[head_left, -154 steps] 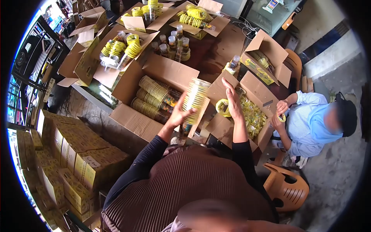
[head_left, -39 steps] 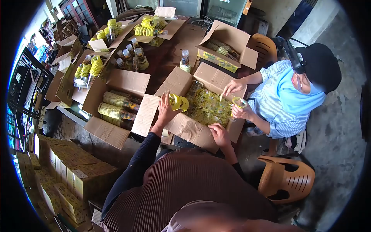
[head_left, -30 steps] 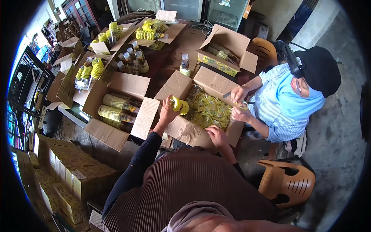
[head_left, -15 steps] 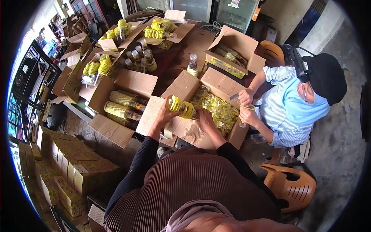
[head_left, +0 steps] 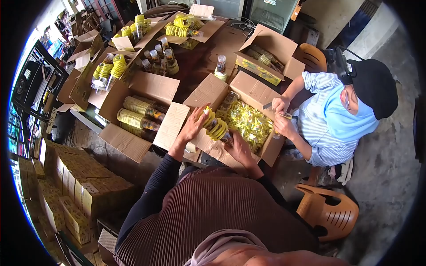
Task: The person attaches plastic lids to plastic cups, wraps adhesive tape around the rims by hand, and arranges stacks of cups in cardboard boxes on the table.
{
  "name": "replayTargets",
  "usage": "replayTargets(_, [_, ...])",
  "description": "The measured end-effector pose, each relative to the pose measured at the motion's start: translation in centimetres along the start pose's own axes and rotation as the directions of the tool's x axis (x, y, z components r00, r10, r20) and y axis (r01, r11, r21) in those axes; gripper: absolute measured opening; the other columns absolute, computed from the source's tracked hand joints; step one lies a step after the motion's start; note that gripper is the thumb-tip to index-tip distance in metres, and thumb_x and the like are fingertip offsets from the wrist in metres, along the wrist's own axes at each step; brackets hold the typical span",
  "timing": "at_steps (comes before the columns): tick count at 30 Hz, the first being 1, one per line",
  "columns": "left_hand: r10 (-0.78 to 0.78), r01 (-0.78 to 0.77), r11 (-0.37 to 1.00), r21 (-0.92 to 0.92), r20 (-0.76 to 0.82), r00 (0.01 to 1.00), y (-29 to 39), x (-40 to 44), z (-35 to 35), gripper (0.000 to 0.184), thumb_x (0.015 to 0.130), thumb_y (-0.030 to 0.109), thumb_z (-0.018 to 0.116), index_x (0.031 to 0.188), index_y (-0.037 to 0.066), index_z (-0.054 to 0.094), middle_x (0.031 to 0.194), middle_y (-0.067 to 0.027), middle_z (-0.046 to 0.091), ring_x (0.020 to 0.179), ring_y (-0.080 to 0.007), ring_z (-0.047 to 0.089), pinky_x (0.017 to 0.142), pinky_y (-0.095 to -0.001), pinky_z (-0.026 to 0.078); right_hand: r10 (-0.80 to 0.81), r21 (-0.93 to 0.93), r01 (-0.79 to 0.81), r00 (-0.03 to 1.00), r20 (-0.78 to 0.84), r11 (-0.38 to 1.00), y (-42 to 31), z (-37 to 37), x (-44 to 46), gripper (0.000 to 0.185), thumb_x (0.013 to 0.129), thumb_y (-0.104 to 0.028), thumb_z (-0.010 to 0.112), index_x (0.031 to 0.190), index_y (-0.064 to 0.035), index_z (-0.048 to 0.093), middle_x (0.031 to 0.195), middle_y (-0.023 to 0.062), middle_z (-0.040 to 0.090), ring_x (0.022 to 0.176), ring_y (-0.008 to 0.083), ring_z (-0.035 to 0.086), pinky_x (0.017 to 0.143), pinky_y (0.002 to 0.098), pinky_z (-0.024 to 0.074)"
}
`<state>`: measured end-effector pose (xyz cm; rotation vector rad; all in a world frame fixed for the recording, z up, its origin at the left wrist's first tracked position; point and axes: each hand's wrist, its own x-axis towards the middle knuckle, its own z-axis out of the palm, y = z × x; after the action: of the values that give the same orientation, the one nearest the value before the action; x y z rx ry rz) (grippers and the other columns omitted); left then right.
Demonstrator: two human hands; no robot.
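Observation:
A clear bottle-like container [head_left: 228, 138] with a stack of yellow rings [head_left: 215, 127] around it is held over the near flap of a cardboard box. My right hand [head_left: 239, 150] is closed around its lower, dark-filled end. At its upper end is my left hand [head_left: 192, 126], fingers stretched out beside the yellow rings, touching or very near them. Below and beyond, the open box [head_left: 255, 91] holds a heap of small yellow-and-clear packets [head_left: 246, 122]. A round clear container [head_left: 231, 97] lies in that box's far left corner.
A co-worker [head_left: 350, 111] at the right holds a knife-like blade [head_left: 267, 106] and a small item. At left, an open box [head_left: 141, 81] contains several ringed bottles [head_left: 133, 119]. More bottles [head_left: 155, 55] stand on the table. An orange chair [head_left: 330, 213] and stacked cartons [head_left: 84, 177] flank me.
The ringed bottle has tilted and shifted slightly down and right. My left hand's fingers have straightened from around its upper end. My right hand has moved a little lower with it.

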<state>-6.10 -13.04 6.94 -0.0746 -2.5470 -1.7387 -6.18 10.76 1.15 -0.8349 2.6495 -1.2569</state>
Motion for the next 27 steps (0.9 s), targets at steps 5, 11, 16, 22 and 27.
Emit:
replayTargets(5, [0.072,-0.072,0.989,0.128,0.010,0.997,0.0,-0.9,1.6,0.054,0.099,0.042,0.039,0.138,0.005,0.042,0.131,-0.0233,0.048,0.120,-0.0356,0.047,0.106,-0.0405,0.035,-0.025,-0.034,0.025,1.000,-0.014,0.999,-0.5,0.1,-0.9,0.056,0.075,-0.012,0.071,0.123,-0.0035,0.043,0.106,0.0195,0.055,0.092,0.0385,0.060,0.076,0.0437,0.0494])
replayTargets(11, [-0.032,0.028,0.996,0.087,0.036,0.999,-0.2,-2.3,1.3,0.060,0.098,0.049,0.037,0.144,0.011,0.037,0.129,-0.0220,0.048,0.124,-0.0358,0.046,0.107,-0.0407,0.034,0.014,0.072,-0.015,1.000,0.017,0.997,0.2,1.7,-1.6,0.054,0.073,-0.011,0.070,0.120,-0.0028,0.045,0.105,0.0191,0.054,0.089,0.0374,0.060,0.077,0.0440,0.0488])
replayTargets(16, [-0.038,0.032,0.994,0.106,0.061,0.997,0.2,-2.2,0.5,0.063,0.097,0.051,0.037,0.148,0.013,0.032,0.134,-0.0212,0.046,0.126,-0.0340,0.043,0.109,-0.0398,0.031,0.070,0.061,-0.071,0.997,0.008,0.996,-0.7,2.2,-1.5,0.057,0.072,-0.011,0.072,0.121,-0.0036,0.045,0.110,0.0182,0.055,0.096,0.0371,0.060,0.081,0.0429,0.0491])
replayTargets(22, [-0.052,0.054,0.999,-0.004,0.135,0.989,-1.0,-2.6,-0.9,0.065,0.098,0.051,0.035,0.148,0.010,0.029,0.144,-0.0189,0.040,0.132,-0.0329,0.037,0.112,-0.0392,0.027,0.153,0.105,-0.159,0.986,0.062,0.982,-2.4,2.1,-1.7,0.057,0.073,-0.013,0.073,0.121,-0.0043,0.045,0.110,0.0179,0.055,0.098,0.0374,0.060,0.081,0.0426,0.0495])
replayTargets(27, [-0.024,0.038,0.985,-0.167,0.088,0.996,-2.4,-2.3,-1.1,0.071,0.096,0.056,0.037,0.151,0.013,0.022,0.150,-0.0185,0.031,0.140,-0.0330,0.027,0.114,-0.0439,0.024,0.123,0.110,-0.122,0.992,0.001,0.986,-1.5,2.9,-1.9,0.056,0.076,-0.013,0.072,0.123,-0.0040,0.044,0.109,0.0187,0.058,0.097,0.0339,0.062,0.082,0.0402,0.0500])
